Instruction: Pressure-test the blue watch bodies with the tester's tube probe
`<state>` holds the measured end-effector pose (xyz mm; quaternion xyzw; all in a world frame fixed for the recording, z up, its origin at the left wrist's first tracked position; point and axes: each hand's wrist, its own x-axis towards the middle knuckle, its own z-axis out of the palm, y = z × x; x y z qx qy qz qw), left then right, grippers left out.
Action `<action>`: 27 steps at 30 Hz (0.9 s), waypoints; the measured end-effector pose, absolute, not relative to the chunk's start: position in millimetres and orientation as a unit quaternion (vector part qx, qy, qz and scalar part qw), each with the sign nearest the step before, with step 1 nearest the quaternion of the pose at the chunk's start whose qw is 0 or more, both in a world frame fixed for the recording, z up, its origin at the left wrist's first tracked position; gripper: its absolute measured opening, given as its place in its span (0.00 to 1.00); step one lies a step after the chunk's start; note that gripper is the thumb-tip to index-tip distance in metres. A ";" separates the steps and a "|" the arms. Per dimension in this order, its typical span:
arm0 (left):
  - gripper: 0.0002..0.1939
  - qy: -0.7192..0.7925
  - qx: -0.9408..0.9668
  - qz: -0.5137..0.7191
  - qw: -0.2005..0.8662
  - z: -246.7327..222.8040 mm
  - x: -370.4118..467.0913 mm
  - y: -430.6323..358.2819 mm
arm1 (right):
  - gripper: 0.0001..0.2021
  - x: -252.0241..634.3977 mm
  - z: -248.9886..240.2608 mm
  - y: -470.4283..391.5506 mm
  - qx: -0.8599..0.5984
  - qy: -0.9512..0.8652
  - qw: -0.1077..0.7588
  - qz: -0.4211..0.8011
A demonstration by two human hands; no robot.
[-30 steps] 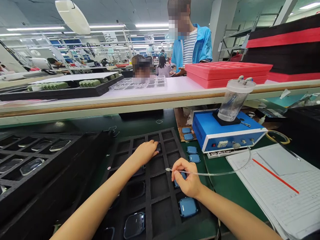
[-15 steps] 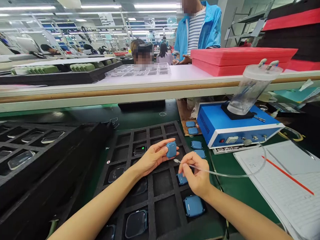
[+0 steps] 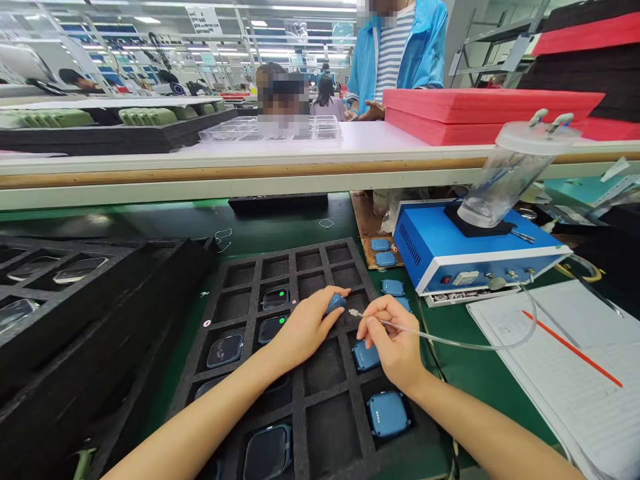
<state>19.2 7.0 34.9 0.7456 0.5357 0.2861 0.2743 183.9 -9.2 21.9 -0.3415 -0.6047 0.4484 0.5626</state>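
Observation:
Over the middle of a black foam tray (image 3: pixel 327 394), my left hand (image 3: pixel 311 322) grips a small blue watch case (image 3: pixel 336 303), now seen mostly edge-on. My right hand (image 3: pixel 393 337) pinches a clear thin tube (image 3: pixel 450 340), whose metal tip (image 3: pixel 354 313) points left, just short of the watch case and apart from it. Below my right hand, a blue case with its back up (image 3: pixel 389 413) lies in a tray compartment. On the tray's left side are watches with dark screens, one of them (image 3: pixel 267 452) near the bottom.
A blue machine (image 3: pixel 493 257) with a clear cylinder (image 3: pixel 505 177) on top stands at the right. Papers (image 3: pixel 565 373) with a red stick (image 3: pixel 570 347) lie nearer. Stacked foam trays (image 3: pixel 100 347) rise at the left. A shelf edge (image 3: pixel 225 175) crosses ahead; a person in blue stands beyond.
My left hand has turned over, tilting the watch case from its flat face to its edge and moving it slightly left. My right hand keeps the tube in nearly the same place.

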 end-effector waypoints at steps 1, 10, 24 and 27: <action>0.14 0.551 0.769 0.251 0.206 36.6 20.0 3.5 | 0.03 183.6 22.0 -8.8 -0.340 -0.604 0.563 0.450; 0.12 0.651 0.758 -0.030 -0.013 52.9 31.5 -16.5 | 0.03 183.6 22.6 -9.6 -0.335 -0.600 0.561 0.462; 0.18 0.423 0.349 0.525 0.651 48.9 12.2 6.6 | 0.04 183.0 21.7 -8.4 -0.342 -0.593 0.560 0.466; 0.18 0.371 0.368 0.516 0.679 41.7 16.4 6.4 | 0.04 182.9 22.3 -8.6 -0.343 -0.592 0.561 0.467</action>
